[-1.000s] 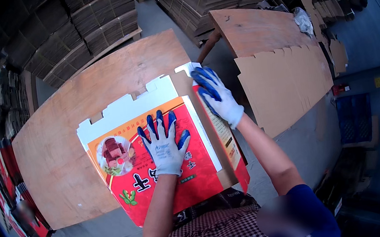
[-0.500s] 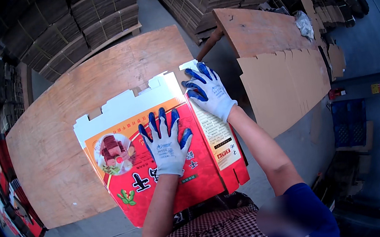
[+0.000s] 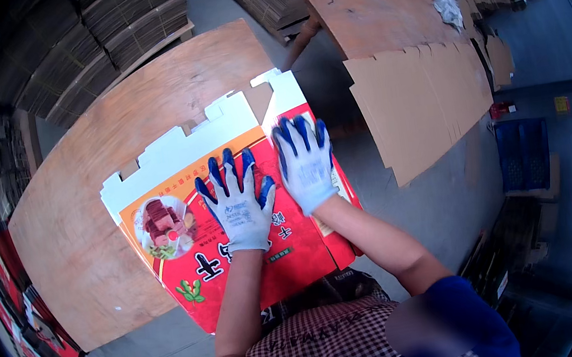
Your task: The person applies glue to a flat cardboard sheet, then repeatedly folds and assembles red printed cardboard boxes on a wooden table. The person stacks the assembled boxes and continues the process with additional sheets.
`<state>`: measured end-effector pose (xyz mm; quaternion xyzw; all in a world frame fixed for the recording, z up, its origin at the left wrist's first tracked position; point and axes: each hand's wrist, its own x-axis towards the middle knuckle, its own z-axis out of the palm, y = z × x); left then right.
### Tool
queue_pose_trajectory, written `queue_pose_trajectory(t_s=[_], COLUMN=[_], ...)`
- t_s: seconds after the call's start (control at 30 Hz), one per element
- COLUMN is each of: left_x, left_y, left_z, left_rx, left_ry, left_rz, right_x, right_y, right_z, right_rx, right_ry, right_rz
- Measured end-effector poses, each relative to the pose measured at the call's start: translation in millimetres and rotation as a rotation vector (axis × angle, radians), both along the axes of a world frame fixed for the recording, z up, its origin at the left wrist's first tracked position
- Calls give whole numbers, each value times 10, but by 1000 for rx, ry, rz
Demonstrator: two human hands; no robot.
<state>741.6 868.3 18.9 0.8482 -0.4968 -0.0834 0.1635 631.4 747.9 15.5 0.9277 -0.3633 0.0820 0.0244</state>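
tall stacks (image 3: 136, 25) of brown cardboard stand at the far left, beyond a wide wooden table (image 3: 61, 230) that fills the left and middle of the scene. a second table (image 3: 380, 18) stands at the far right, with a brown sheet (image 3: 421, 110) reaching from it toward the near side. the red and orange carton (image 3: 287, 243) lies flattened on the right part of the wide table, its near edge jutting past the table's near edge, close to the checked apron (image 3: 323, 347). white flaps (image 3: 179, 138) run along the carton's far side. a blue crate (image 3: 523, 154) is well apart, at the right. the left hand (image 3: 239, 210), in a white and blue glove, rests palm down on the carton's main panel, fingers spread, gripping nothing. the right hand (image 3: 306, 168), gloved alike and slightly blurred, is palm down over the carton's narrow right panel, fingers extended and close together, unclenched; its thumb is hard to make out. a crumpled pale bag (image 3: 448, 9) sits on the second table's right end
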Motion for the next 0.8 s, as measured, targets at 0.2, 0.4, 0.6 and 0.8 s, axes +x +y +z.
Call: queue_pose_trajectory(t_s=[0.2,0.4,0.6,0.8], left_x=[-38,89,626,624], left_y=[-31,146,1329,1571], left_z=[11,0,-318,-482], left_rx=[-14,-170,61,-111], left_ry=[12,-23,-344,134], left_rz=[47,74,706,858], right_x=[-1202,-2376,-1962,-2195], right_y=[729,-79,-1023,-1189], right_z=[232,-369,-499,-502], right_rx=[197,344,276,403], right_ry=[-74,-296,437,437], right_rz=[19,-410,-702,-657])
